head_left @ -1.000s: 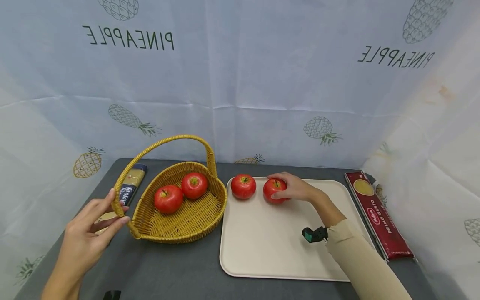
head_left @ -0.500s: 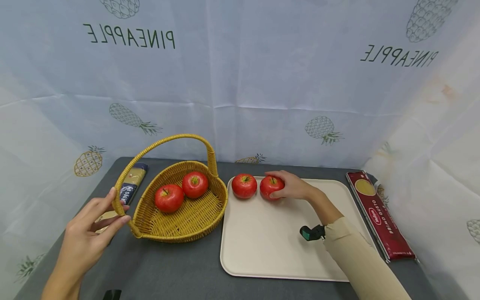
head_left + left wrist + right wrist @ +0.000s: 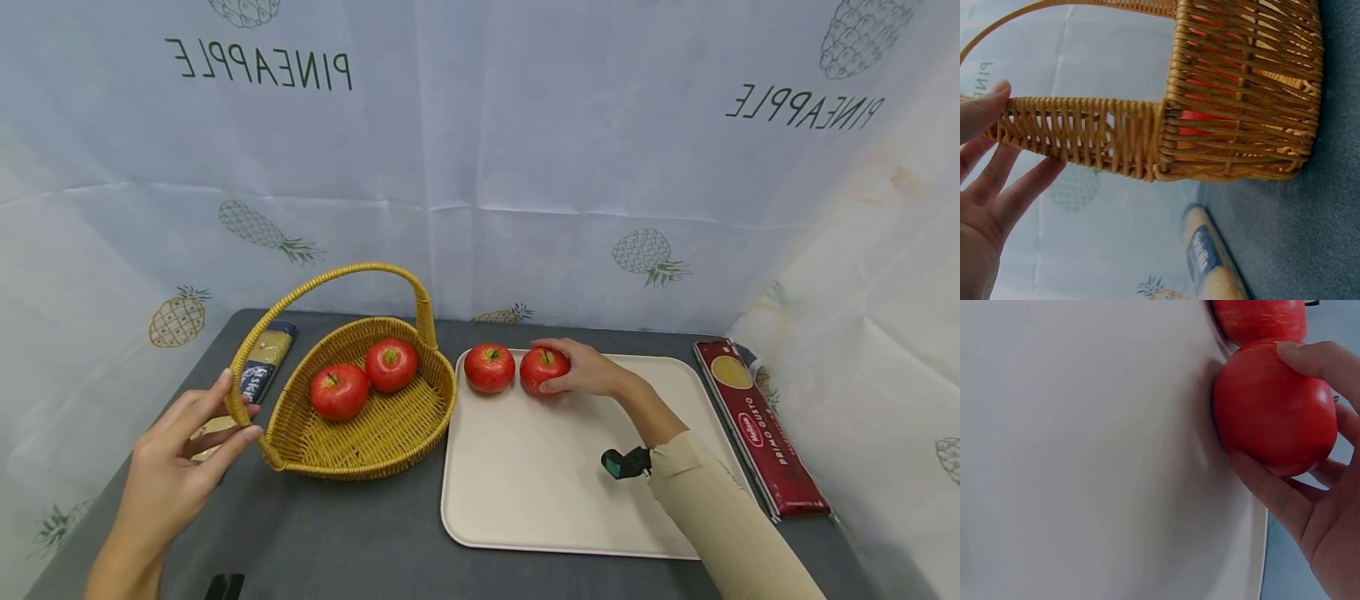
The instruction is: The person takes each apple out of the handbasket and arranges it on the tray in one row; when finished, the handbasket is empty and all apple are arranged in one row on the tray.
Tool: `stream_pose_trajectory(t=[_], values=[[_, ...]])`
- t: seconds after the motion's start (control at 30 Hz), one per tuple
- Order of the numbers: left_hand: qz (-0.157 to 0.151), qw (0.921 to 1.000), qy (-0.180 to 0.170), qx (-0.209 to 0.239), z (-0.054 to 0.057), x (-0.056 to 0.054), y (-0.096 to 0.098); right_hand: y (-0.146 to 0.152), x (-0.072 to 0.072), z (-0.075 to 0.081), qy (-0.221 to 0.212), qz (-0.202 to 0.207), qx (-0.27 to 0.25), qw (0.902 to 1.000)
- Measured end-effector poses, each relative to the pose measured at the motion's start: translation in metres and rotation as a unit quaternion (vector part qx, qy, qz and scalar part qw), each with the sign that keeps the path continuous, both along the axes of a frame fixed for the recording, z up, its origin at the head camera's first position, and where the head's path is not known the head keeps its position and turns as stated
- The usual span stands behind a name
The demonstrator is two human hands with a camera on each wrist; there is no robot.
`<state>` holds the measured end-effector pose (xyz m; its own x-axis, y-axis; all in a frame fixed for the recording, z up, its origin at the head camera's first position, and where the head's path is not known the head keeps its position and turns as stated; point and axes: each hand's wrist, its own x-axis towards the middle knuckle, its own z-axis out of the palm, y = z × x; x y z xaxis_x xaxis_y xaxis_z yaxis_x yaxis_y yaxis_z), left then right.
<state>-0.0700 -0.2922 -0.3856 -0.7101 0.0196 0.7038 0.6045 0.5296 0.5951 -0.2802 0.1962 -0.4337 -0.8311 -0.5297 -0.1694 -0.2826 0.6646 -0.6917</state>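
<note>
My left hand (image 3: 176, 467) pinches the lower left part of the yellow wicker basket's handle (image 3: 330, 275), thumb on one side and fingers on the other. Inside the basket (image 3: 375, 454) lie two red apples, the left one (image 3: 339, 392) nearer me and the other (image 3: 391, 365) behind it. On the beige tray (image 3: 555, 492) my right hand (image 3: 588, 371) grips a red apple (image 3: 542, 371), its fingers and thumb curled round it. Just left of that one, another red apple (image 3: 490, 368) sits at the tray's back left corner. The right wrist view shows the gripped apple (image 3: 1272, 409) close up.
Right of the tray lies a dark red spaghetti pack (image 3: 757, 433). A yellow and blue pasta pack (image 3: 262, 362) lies behind the left hand, beside the basket. A pineapple-print curtain (image 3: 525, 150) hangs at the back edge of the grey table (image 3: 360, 542).
My right hand has moved the gripped apple slightly left, close to the other apple on the tray. The left hand keeps its hold on the basket handle.
</note>
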Motion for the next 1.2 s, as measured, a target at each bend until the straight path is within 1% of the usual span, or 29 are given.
stream_pose_trajectory(t=[0.27,0.5,0.63,0.7,0.93,1.07,1.2], values=[[0.011,0.9999,0.000,-0.004,-0.001,0.002,0.002,-0.001,0.000,0.003,-0.007,0.006,-0.001,1.0000],[0.010,0.9999,-0.002,-0.005,0.000,0.002,0.003,0.002,-0.001,0.002,-0.005,0.014,0.005,0.9999],[0.014,0.9999,-0.003,-0.006,-0.001,0.002,0.001,0.004,-0.002,0.006,-0.005,0.017,0.010,0.9998],[0.011,0.9999,-0.001,-0.005,-0.001,0.001,0.001,0.006,-0.002,0.008,-0.001,0.017,0.012,0.9998],[0.009,0.9999,0.000,-0.006,-0.001,0.000,0.000,0.014,0.003,0.019,0.031,0.013,0.013,0.9994],[0.009,0.9999,-0.002,-0.008,0.000,0.000,0.000,0.017,0.008,0.027,0.055,0.023,0.011,0.9982],[0.006,1.0000,-0.002,-0.007,0.000,0.000,0.000,0.017,0.013,0.040,0.085,0.036,0.010,0.9957]])
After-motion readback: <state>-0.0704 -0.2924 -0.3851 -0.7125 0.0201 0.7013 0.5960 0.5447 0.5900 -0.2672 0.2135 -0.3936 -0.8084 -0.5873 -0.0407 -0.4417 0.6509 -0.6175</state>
